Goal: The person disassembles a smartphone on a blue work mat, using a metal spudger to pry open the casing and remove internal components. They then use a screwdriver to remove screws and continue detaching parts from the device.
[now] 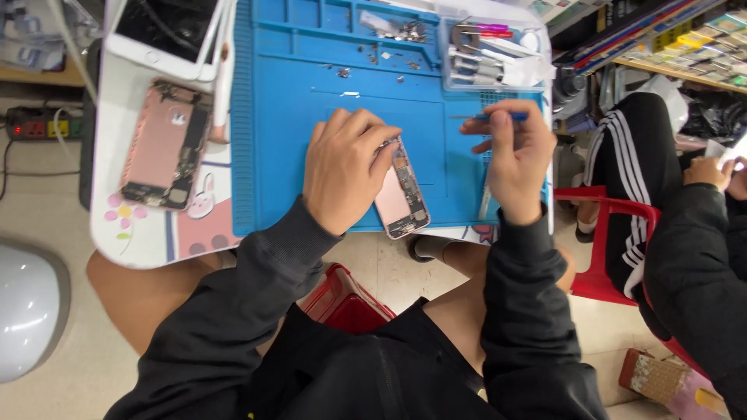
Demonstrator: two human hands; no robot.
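Blue mat [288, 155] on white table [148, 241]; left grip [342, 175] clasps opened phone [401, 194], right grip [513, 159] pinches, seemingly, blue tool [502, 117].

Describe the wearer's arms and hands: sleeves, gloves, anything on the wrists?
Both arms are in dark charcoal long sleeves of soft fabric, with ribbed cuffs ending at the wrists. The left hand and right hand are bare: no gloves, and no rings, watch or wrist strap visible. The sleeves show no markings or logos.

You have one view only, from the camera on your head. It looks steeply down and a little forward, close over the blue mat [311, 117] and small table [148, 241], taking in your lap, floor and a seated neighbour [692, 257] at right.
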